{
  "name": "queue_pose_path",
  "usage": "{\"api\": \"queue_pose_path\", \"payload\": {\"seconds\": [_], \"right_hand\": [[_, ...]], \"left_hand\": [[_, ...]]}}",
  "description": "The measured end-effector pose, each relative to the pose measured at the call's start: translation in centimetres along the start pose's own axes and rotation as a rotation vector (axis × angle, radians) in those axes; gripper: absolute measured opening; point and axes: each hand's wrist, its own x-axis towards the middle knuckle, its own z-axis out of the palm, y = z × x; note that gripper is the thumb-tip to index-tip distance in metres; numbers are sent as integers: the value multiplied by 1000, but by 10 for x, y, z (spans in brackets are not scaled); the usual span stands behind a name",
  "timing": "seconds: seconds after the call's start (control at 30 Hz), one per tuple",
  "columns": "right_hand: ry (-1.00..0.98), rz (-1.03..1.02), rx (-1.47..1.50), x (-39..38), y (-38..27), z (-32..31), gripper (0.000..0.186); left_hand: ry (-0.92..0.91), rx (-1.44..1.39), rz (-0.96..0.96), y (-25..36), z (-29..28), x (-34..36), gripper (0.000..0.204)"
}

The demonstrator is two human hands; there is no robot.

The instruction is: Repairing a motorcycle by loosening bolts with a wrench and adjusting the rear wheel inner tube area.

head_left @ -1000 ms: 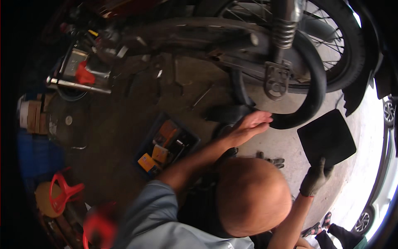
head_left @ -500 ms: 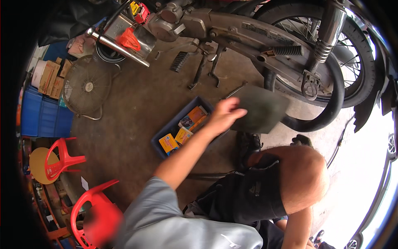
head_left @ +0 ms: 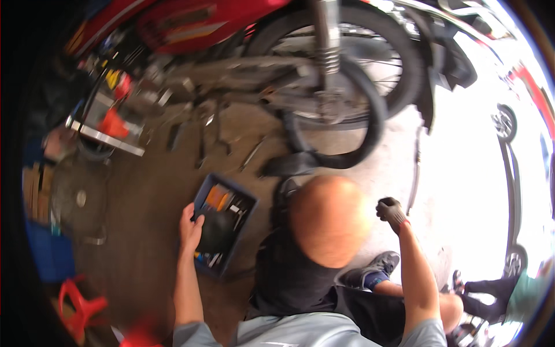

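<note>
My left hand (head_left: 191, 228) lies on the left rim of a blue tool tray (head_left: 243, 231) on the concrete floor. Its fingers touch a dark rounded thing (head_left: 218, 231) inside the tray; whether they grip it is unclear. Orange and small metal pieces fill the tray's far end. My right hand (head_left: 392, 211), in a dark glove, is raised in a closed fist to the right, with nothing visible in it. Between my arms crouches a person in a black shirt (head_left: 295, 277), whose head hides the floor there.
A motorcycle's spoked rear wheel (head_left: 399, 87) stands ahead with a loose black tyre (head_left: 373, 127) hanging round it. Spanners (head_left: 202, 144) lie scattered on the floor. Red plastic chairs (head_left: 81, 301) and a blue crate (head_left: 49, 254) sit at left. Another person's feet (head_left: 485, 289) show at right.
My left hand has come down from holding a dark flat pad in the air to the blue tray. My gloved right hand has come up into view as a fist. The view has swung.
</note>
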Motion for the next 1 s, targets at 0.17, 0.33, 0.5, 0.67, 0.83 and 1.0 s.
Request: {"api": "queue_pose_path", "payload": {"seconds": [0.17,0.33,0.5,0.67,0.83,1.0], "right_hand": [[230,-57,-605,-11,-63,-93,33],[440,-163,-553,-15,-101,-170,39],[337,-199,-66,37,-84,-165,31],[-89,-82,524,99,-89,-99,10],[-245,-55,1086,175,-62,-70,11],[-23,-50,1209,209,-69,-71,17]], "left_hand": [[-209,-186,161,136,25,24,36],[-433,-299,460,302,75,18,25],[-771,-185,740,436,151,-23,19],[-979,210,936,513,240,-39,24],[-1067,320,882,521,359,-22,26],[-1160,163,461,495,442,19,38]]}}
